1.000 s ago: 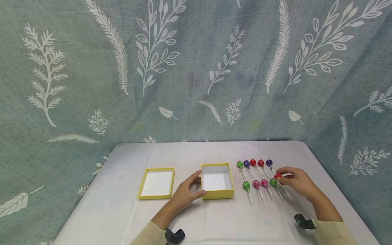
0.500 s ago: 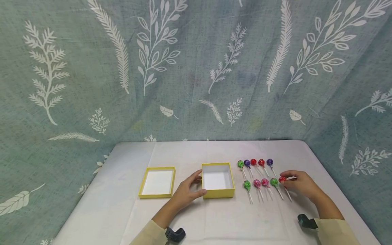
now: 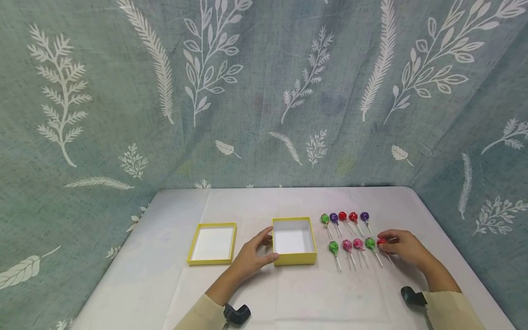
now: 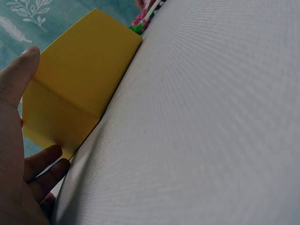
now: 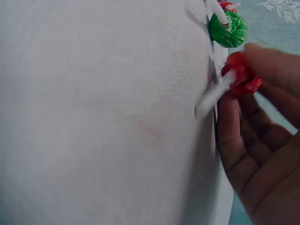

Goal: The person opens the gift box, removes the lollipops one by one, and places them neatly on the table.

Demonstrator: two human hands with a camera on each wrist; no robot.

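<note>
A red-wrapped lollipop [image 5: 241,75] is pinched between the thumb and fingers of my right hand [image 3: 402,247], at the right end of the nearer row. Its white stick slants toward the tablecloth in the right wrist view. A green lollipop [image 3: 370,243] lies just to its left. At mid-table stands a yellow box [image 3: 294,259] with a white inside and no lid on. My left hand [image 3: 249,260] holds this box by its left side, thumb at the near left corner. In the left wrist view, the fingers [image 4: 49,164] bend against the yellow side wall.
The yellow-rimmed lid [image 3: 212,263] lies inside up, left of the box. Several lollipops form a farther row, ending in a purple one [image 3: 365,216]; pink ones [image 3: 347,245] lie in the nearer row. A patterned cloth [image 3: 255,91] hangs behind the white table [image 3: 136,284].
My right hand has moved slightly right and toward me with the red lollipop, beside the green one. The left hand stays at the box.
</note>
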